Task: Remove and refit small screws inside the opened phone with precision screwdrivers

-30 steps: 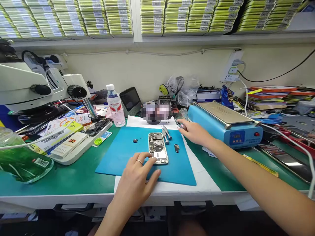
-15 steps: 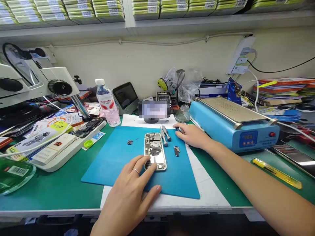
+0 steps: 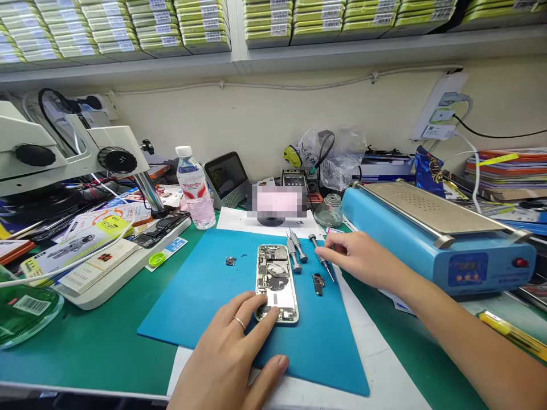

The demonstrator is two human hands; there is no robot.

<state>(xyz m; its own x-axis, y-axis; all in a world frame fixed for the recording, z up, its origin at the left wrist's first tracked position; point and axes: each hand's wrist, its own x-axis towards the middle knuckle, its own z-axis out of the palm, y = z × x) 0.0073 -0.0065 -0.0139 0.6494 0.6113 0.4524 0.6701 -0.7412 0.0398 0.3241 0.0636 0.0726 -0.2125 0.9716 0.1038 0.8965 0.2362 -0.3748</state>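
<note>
An opened phone (image 3: 277, 285) lies on the blue mat (image 3: 192, 302), its inner parts exposed. Fingertips of my left hand (image 3: 239, 347) rest on its lower left end, fingers spread. My right hand (image 3: 354, 256) is at the mat's right edge, fingers curled in, with thumb and index finger at the middle of a dark screwdriver (image 3: 314, 240) that points its tip toward me. Two grey screwdrivers (image 3: 296, 250) lie between that hand and the phone. A small dark phone part (image 3: 318, 284) lies below the screwdriver. Another small part (image 3: 231, 261) sits left of the phone.
A blue heating-plate machine (image 3: 397, 245) stands on the right, near my forearm. Behind the mat are a glass jar (image 3: 329, 212) and a blurred-out screen (image 3: 277, 202) on a stand. On the left stand a water bottle (image 3: 196, 196) and a microscope arm (image 3: 115, 154).
The camera view has shifted, so the scene sits lower and more to the right. My right hand has drawn nearer along the mat's edge, the dark screwdriver now showing at its fingers.
</note>
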